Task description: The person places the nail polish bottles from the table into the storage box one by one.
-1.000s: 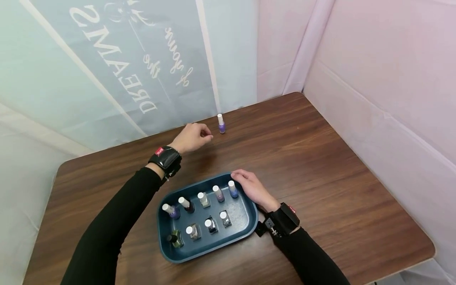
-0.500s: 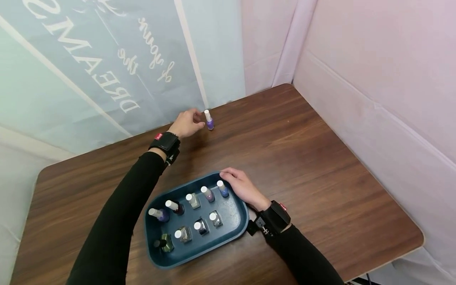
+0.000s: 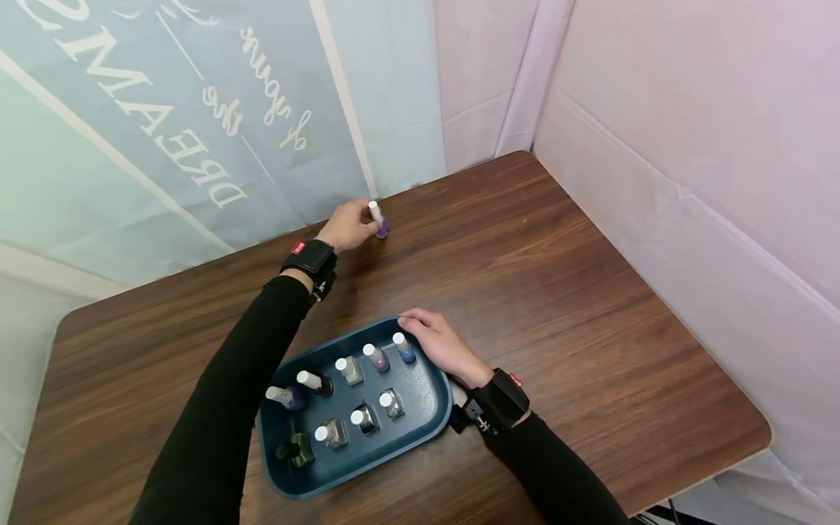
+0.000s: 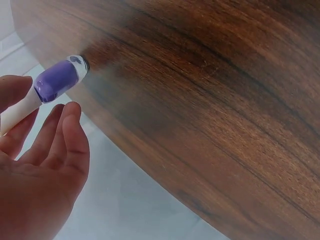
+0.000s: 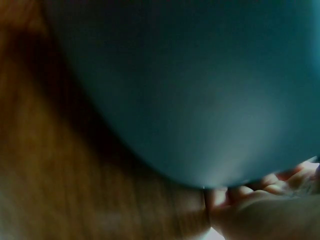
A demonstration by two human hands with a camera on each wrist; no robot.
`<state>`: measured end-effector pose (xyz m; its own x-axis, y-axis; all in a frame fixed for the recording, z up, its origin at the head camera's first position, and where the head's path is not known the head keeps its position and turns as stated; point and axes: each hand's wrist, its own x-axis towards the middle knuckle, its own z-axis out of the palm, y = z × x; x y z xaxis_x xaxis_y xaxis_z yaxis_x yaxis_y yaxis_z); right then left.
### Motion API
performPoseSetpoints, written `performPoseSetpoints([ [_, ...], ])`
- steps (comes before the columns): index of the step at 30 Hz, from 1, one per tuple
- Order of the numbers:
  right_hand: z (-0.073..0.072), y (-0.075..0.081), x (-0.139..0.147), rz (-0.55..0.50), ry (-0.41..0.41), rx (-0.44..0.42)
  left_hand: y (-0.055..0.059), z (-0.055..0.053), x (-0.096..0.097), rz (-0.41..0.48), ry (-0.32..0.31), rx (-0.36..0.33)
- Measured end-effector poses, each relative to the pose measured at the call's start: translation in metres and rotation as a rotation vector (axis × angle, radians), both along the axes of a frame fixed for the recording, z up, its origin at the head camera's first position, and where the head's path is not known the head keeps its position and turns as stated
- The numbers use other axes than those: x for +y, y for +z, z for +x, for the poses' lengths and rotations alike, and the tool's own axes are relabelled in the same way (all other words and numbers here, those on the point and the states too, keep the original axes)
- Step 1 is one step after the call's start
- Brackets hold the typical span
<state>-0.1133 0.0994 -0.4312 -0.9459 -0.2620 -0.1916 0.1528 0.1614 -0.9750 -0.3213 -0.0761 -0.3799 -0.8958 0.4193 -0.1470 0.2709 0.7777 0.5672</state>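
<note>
My left hand point(image 3: 349, 225) pinches the white cap of a purple nail polish bottle point(image 3: 382, 228) near the table's back edge. In the left wrist view the nail polish bottle point(image 4: 56, 81) has a clear glass base, and the thumb lies along its cap. My right hand point(image 3: 446, 344) grips the far right corner of a blue tray point(image 3: 429, 430), thumb over the rim. The right wrist view shows the tray's outer wall point(image 5: 200, 100) large and dark, with fingertips point(image 5: 242, 192) at its edge. Two rows of nail polish bottles stand or lean inside the tray.
The tray's bottles include a blue one point(image 3: 407, 353), a dark red one point(image 3: 321, 383) and a green one with a black cap point(image 3: 302, 450). Behind the brown wooden table point(image 3: 558, 306) hangs a printed curtain point(image 3: 275, 87); a pale sheet point(image 3: 689, 146) hangs along the right.
My left hand has moved right to the purple nail polish bottle and taken hold of its cap; the bottle now tilts. The head view has shifted; my right hand stays on the tray's corner.
</note>
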Motion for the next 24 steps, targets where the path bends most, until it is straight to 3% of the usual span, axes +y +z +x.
performPoseSetpoints([
  [15,-0.001,0.0019,-0.0012,0.007,0.003,-0.005,0.0056,0.003,0.0029,-0.054,0.005,0.015],
  [24,0.0008,0.0023,0.0006,0.029,-0.002,-0.014,-0.0018,0.0047,0.0015,-0.04,-0.035,0.067],
])
